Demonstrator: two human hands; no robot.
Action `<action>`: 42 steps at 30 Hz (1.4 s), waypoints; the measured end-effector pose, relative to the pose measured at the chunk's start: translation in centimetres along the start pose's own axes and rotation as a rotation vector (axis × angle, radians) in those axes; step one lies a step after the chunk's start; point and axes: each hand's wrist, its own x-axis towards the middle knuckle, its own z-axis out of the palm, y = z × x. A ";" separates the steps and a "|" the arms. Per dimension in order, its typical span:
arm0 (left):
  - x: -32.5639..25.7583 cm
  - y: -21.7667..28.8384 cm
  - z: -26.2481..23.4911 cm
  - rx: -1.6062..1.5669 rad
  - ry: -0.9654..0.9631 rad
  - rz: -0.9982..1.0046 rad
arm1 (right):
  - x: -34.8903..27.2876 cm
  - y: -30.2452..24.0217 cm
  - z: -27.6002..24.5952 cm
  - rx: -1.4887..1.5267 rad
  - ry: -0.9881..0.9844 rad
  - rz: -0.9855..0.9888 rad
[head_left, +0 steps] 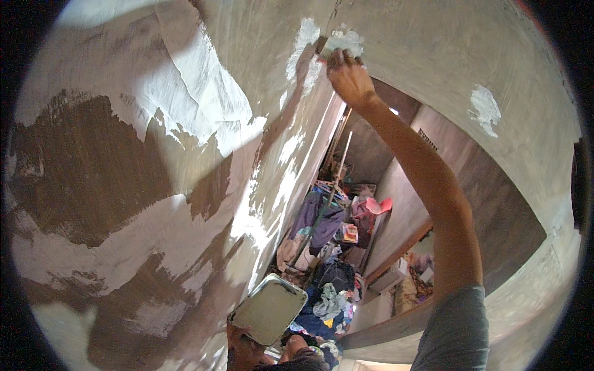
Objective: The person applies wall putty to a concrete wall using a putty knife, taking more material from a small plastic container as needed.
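Observation:
High up where the left wall meets the sloping surface above, my right hand (349, 77) is closed around a wide putty knife (334, 44). Its flat blade lies against the surface, beside fresh white putty (305, 49). Low in the view is a pale rectangular tray (269, 310) with rounded corners, coated inside with a greyish-beige layer. My left hand (242, 337) grips the tray at its near left edge; most of its fingers are hidden. My bare right arm reaches up across the view from a grey sleeve.
The left wall (93, 167) has brown bare areas and white putty patches, with my arm's shadow across it. Below are piled clothes (331, 297), hanging garments (315, 216), a long pole (337, 176) and a red item (378, 206). A shelf-like opening (408, 278) holds boxes.

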 end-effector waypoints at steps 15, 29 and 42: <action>1.1 -2.5 0.0 -0.765 0.065 -0.296 | -1.3 0.9 0.8 -0.050 0.050 0.020; 0.6 0.8 0.7 0.048 -0.073 0.012 | 3.0 1.0 -1.3 0.077 0.133 0.232; -0.1 3.6 1.2 0.594 -0.189 0.298 | -0.4 0.0 2.0 0.024 -0.017 0.042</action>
